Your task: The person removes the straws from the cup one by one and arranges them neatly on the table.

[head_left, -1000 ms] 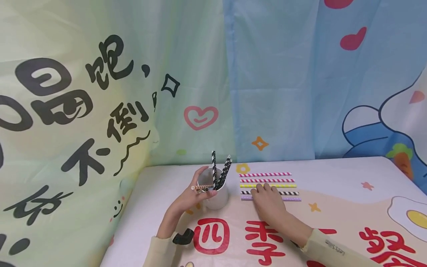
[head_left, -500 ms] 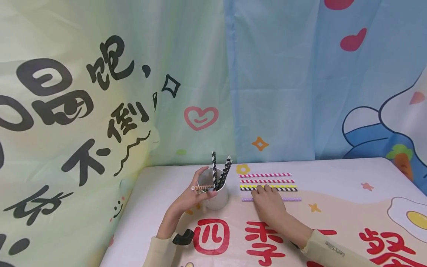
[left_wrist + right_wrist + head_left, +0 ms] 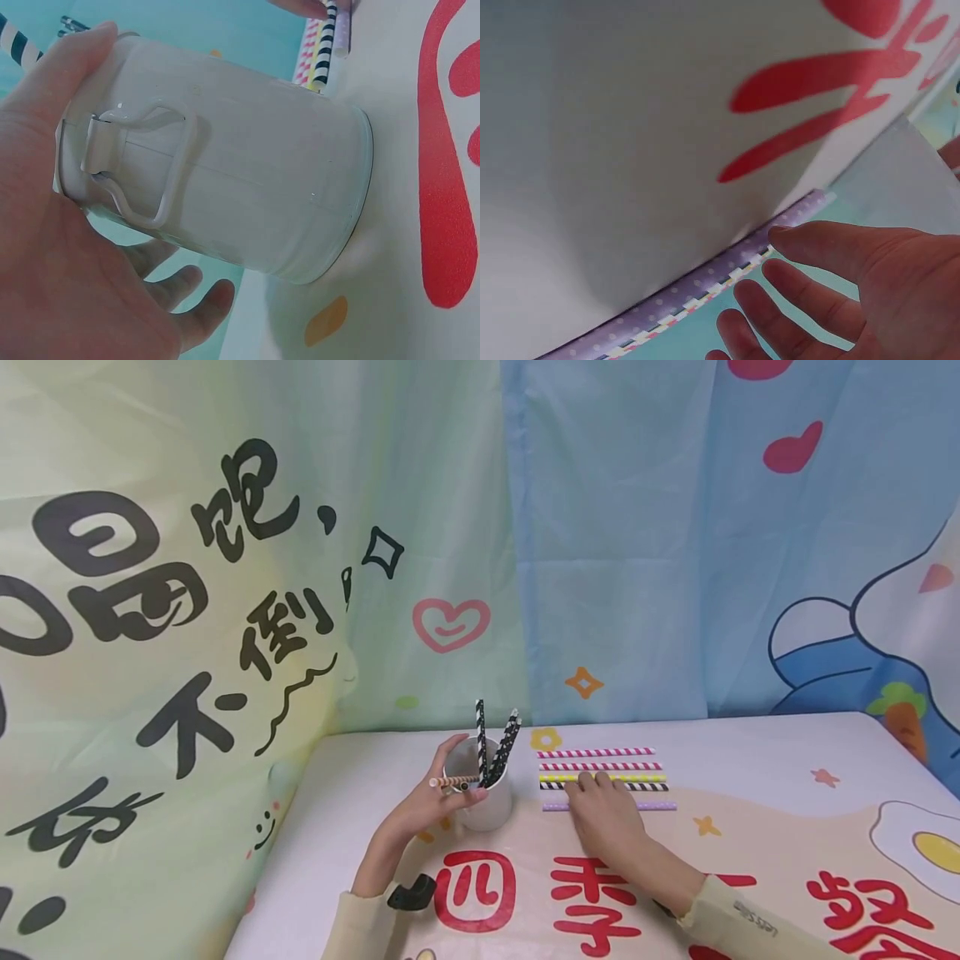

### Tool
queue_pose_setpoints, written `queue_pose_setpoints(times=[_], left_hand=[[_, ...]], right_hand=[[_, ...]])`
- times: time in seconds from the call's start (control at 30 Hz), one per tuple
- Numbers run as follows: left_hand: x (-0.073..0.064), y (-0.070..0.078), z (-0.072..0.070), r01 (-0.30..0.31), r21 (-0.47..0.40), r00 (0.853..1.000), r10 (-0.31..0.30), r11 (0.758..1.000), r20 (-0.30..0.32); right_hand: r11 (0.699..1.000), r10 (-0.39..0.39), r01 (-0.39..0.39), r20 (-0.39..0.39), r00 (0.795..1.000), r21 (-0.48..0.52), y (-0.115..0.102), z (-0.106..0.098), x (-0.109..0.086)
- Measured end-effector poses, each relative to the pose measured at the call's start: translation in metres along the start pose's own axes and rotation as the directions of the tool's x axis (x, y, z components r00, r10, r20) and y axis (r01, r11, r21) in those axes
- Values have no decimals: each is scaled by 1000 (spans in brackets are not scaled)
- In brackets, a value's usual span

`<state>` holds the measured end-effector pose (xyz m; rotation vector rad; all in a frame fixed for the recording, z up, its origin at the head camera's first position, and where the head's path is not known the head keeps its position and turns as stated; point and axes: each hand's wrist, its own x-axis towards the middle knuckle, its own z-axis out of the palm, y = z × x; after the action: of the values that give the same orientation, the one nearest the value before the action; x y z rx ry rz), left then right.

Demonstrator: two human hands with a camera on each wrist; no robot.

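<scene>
My left hand (image 3: 429, 802) grips a white metal bucket-shaped cup (image 3: 232, 157) at its rim, thumb on the near side and fingers round the far side. Several black-and-white paper straws (image 3: 505, 747) stand in it, and an orange-brown striped straw (image 3: 453, 782) leans out to the left. To the right lies a row of paper straws: two red-striped straws (image 3: 596, 767), a yellow one (image 3: 637, 777), a black-striped one (image 3: 647, 787) and a purple dotted one (image 3: 697, 281). My right hand (image 3: 606, 818) rests over the row, fingertips at the yellow and black-striped straws, thumb tip at the purple one.
A printed cloth (image 3: 787, 827) with red characters covers the table. Behind it hangs a pale green and blue curtain (image 3: 615, 568), which also runs along the left side.
The black-striped straw has slid away from the purple one, up against the yellow straw, under my right fingers. My left hand and the cup have stayed put.
</scene>
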<state>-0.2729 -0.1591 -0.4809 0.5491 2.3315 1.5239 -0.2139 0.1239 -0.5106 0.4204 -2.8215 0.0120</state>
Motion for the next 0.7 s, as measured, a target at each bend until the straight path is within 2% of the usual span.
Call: queue_pose_setpoints(times=[0.3, 0.7], left_hand=[[0, -2, -1, 3, -8, 1000, -3, 1000, 4], [1, -4, -2, -4, -11, 1000, 4, 1000, 7]], right_hand=[[990, 76, -81, 46, 996, 117, -7, -14, 1], [958, 110, -110, 16, 994, 266, -19, -29, -1]])
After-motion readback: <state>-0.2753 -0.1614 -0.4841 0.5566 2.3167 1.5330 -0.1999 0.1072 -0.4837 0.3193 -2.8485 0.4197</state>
